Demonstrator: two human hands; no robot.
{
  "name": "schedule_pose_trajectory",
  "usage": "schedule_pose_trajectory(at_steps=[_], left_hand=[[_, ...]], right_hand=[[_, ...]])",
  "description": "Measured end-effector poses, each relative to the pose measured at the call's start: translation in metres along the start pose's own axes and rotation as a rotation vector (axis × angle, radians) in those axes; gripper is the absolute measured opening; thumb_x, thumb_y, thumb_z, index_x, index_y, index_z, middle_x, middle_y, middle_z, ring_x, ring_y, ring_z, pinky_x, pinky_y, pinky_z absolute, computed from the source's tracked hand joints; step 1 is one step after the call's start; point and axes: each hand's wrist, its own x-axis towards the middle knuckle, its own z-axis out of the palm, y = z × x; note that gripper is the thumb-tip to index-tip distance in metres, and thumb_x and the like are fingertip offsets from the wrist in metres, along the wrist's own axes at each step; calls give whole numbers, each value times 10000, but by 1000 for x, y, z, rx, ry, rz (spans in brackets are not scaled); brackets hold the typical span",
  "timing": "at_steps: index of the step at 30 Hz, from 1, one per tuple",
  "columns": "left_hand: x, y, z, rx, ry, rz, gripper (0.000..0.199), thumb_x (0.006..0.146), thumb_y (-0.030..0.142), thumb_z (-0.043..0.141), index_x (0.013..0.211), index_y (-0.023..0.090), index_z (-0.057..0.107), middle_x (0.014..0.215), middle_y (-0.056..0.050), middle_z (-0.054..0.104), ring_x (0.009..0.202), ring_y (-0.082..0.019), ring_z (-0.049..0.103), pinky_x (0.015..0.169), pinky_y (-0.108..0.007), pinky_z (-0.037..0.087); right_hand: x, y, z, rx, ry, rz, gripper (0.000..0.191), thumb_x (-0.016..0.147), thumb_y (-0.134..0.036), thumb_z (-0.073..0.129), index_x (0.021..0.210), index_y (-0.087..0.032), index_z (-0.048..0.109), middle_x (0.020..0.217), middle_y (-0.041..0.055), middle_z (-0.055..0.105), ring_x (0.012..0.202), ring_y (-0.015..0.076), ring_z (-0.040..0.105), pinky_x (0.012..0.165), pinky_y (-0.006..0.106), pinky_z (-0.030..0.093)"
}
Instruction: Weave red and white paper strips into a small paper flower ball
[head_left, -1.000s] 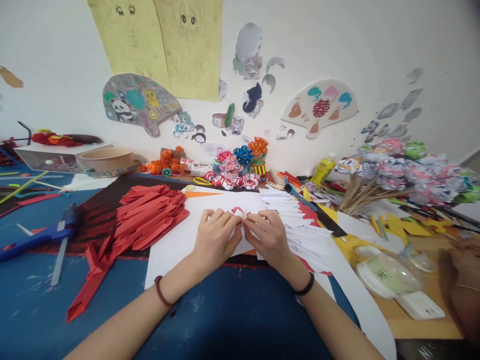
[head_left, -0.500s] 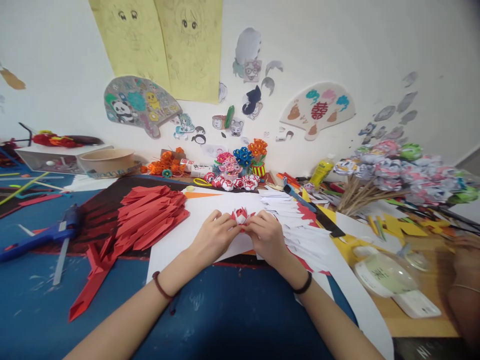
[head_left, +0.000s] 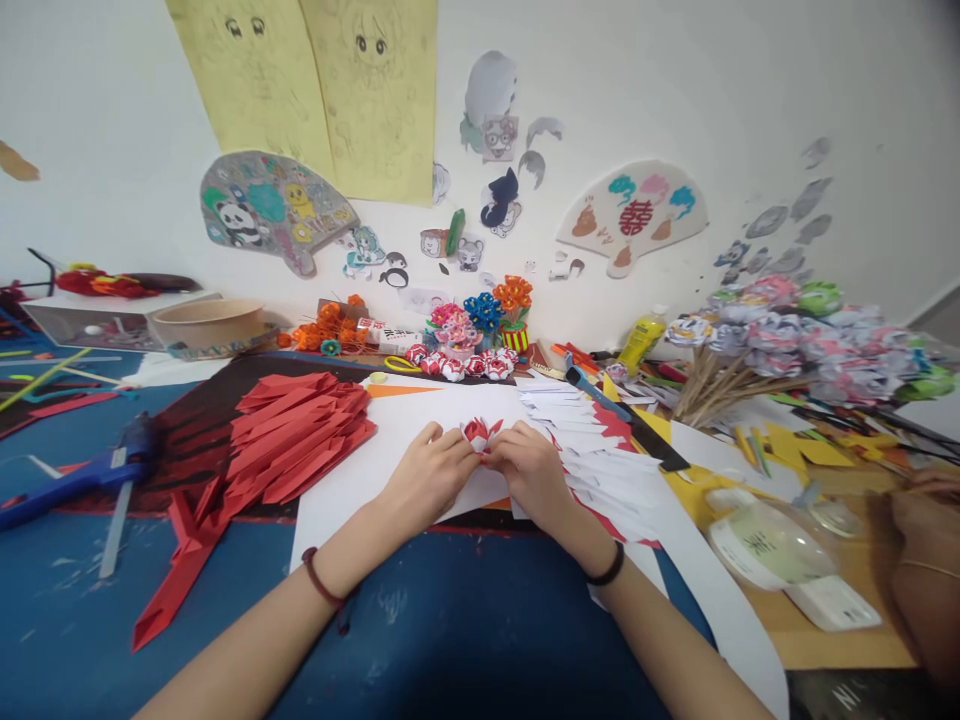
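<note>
A small red and white paper flower (head_left: 478,432) is held up between my two hands, over the white paper sheet (head_left: 405,425). My left hand (head_left: 435,468) pinches its left side, with the fingers closed. On the other side my right hand (head_left: 529,468) is closed on its red petals, and the fingertips partly hide the flower's base. Folded red paper strips (head_left: 296,435) lie piled to the left of my hands. To the right, white folded paper strips (head_left: 592,445) rest in overlapping rows on the sheet.
A blue glue gun (head_left: 112,470) lies at the left. Finished red and white flowers (head_left: 465,364) line the back near the wall. At the right are a bunch of paper flowers on stems (head_left: 780,340), a clear bottle (head_left: 765,545) and another person's hand (head_left: 926,520).
The flower has turned a little between my fingers, so a red petal now points to the right. Both hands keep nearly the same place. The view has shifted slightly.
</note>
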Motion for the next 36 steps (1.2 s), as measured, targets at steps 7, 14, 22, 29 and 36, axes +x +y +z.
schedule_pose_trajectory(at_steps=[7, 14, 22, 29, 36], left_hand=[[-1, 1, 7, -180, 25, -176, 208, 931, 114, 451, 939, 195, 642, 835, -28, 667, 783, -171, 519, 713, -359, 308], [-2, 4, 11, -209, 135, -283, 213, 986, 233, 432, 948, 204, 640, 857, -29, 684, 789, -169, 519, 706, -346, 307], [0, 7, 15, -142, 161, -301, 187, 986, 210, 426, 926, 184, 601, 847, -28, 654, 791, -176, 499, 698, -338, 311], [4, 15, 14, -56, 178, -336, 147, 927, 114, 474, 937, 210, 585, 987, -38, 647, 901, -204, 517, 818, -388, 324], [6, 18, 11, -15, 227, -335, 149, 881, 72, 495, 911, 192, 577, 1095, -68, 634, 961, -227, 519, 855, -412, 327]], right_hand=[[1, 2, -2, 115, -5, 137, 185, 804, -51, 667, 715, -212, 653, 754, -8, 671, 758, 178, 538, 688, 306, 425], [3, -4, -6, -100, 52, 52, 77, 890, -207, 619, 830, -198, 667, 816, 34, 677, 801, 206, 543, 722, 343, 420], [2, -1, -5, -43, 118, 73, 109, 887, -175, 616, 791, -204, 659, 774, 25, 655, 774, 201, 532, 701, 338, 411], [5, -1, -6, -31, 141, 163, 153, 849, -105, 618, 737, -205, 646, 832, 20, 588, 804, 194, 510, 753, 352, 374], [8, -3, -5, 97, 103, 217, 199, 808, -42, 544, 705, -198, 612, 836, 17, 500, 810, 189, 487, 752, 345, 387]])
